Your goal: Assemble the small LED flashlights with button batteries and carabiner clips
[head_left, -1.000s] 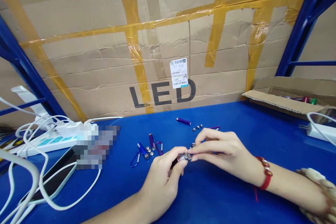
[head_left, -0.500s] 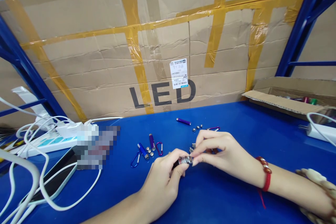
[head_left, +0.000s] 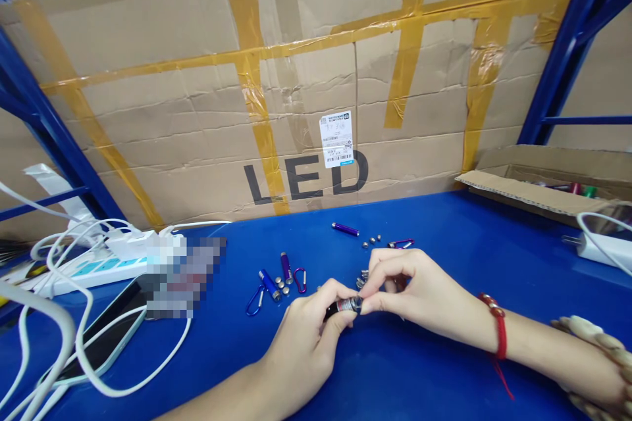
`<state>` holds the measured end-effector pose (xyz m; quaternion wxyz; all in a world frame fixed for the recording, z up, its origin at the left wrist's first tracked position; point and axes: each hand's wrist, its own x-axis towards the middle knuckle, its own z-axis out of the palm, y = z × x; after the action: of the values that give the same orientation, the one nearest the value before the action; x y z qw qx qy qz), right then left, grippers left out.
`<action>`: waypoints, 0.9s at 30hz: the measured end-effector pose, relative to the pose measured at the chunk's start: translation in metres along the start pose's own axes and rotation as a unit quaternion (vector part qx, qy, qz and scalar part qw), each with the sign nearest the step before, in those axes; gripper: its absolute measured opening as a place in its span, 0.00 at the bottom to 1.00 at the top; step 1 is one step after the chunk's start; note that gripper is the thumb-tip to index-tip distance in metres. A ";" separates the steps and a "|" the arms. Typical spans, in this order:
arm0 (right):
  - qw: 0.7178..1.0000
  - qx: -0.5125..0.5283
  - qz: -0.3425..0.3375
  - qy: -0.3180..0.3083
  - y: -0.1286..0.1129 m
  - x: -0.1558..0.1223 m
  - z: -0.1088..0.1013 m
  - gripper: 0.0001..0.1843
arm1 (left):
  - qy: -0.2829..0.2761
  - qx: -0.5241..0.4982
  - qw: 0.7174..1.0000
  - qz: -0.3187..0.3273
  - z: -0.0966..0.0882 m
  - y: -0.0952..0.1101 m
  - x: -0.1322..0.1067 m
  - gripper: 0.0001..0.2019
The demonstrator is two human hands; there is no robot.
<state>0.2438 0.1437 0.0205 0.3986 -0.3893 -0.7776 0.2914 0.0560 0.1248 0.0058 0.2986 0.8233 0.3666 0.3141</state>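
My left hand point(head_left: 309, 335) is closed around a small black pen-like flashlight point(head_left: 340, 306) with a pale printed label and a silver end. At that silver end, my right hand point(head_left: 409, 283) has thumb and forefinger pinched together, touching the tip; anything small between them is hidden. Left of my left hand lie a blue flashlight tube point(head_left: 269, 284), a purple tube point(head_left: 286, 268), several button cells point(head_left: 280, 281), a blue carabiner point(head_left: 255, 300) and a purple carabiner point(head_left: 300, 280). Silver metal pieces point(head_left: 363, 278) sit just behind my right fingers.
Farther back lie another purple tube point(head_left: 345, 229), small silver parts point(head_left: 372, 241) and a purple carabiner point(head_left: 401, 243). A phone point(head_left: 106, 325), cables and a white power strip point(head_left: 93, 270) occupy the left. An open cardboard box point(head_left: 523, 189) and white adapter point(head_left: 605, 250) stand right.
My right fingers have shifted slightly at the flashlight's silver end, and the right wrist has turned a little. My left hand keeps its hold with the flashlight tilted slightly differently.
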 end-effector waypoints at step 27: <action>0.978 0.118 0.154 -0.078 0.002 0.001 0.002 0.20 | 0.031 0.001 0.999 0.012 0.002 0.000 0.002 0.06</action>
<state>0.2428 0.1449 0.0184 0.3304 -0.4306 -0.6968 0.4688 0.0580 0.1258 0.0050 0.2823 0.8180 0.3662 0.3422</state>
